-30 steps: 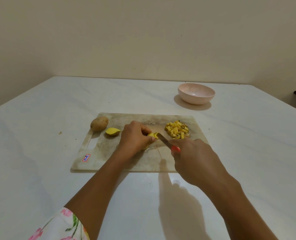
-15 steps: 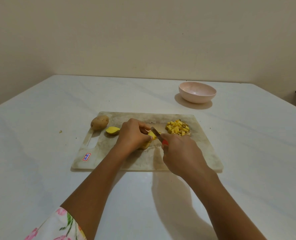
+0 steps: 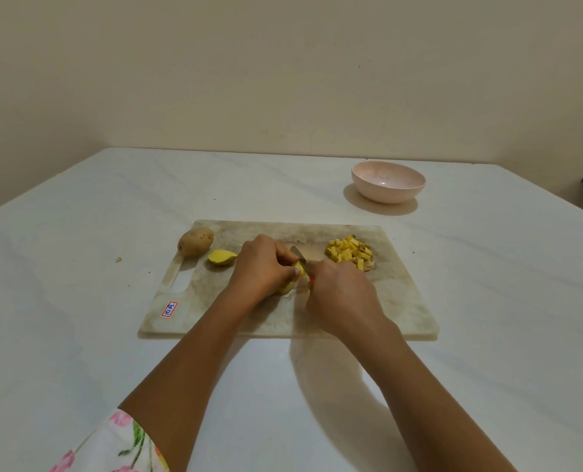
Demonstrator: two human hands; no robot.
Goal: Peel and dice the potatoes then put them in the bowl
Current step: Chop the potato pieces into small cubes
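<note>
I am dicing mid-frame: my left hand (image 3: 263, 264) is curling its fingers (image 3: 285, 257) round the peeled potato piece (image 3: 299, 267) on the board (image 3: 402, 301), my right hand (image 3: 341, 294) gripping the knife (image 3: 298, 252). Next, I judge, another downward cut is needing doing (clear of fingertips).

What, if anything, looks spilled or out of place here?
Only a small brown scrap lies on the table, left of the cutting board; it looks like a stray bit of peel. Otherwise the whole potato, the peeled half and the diced pile all sit on the board.
</note>
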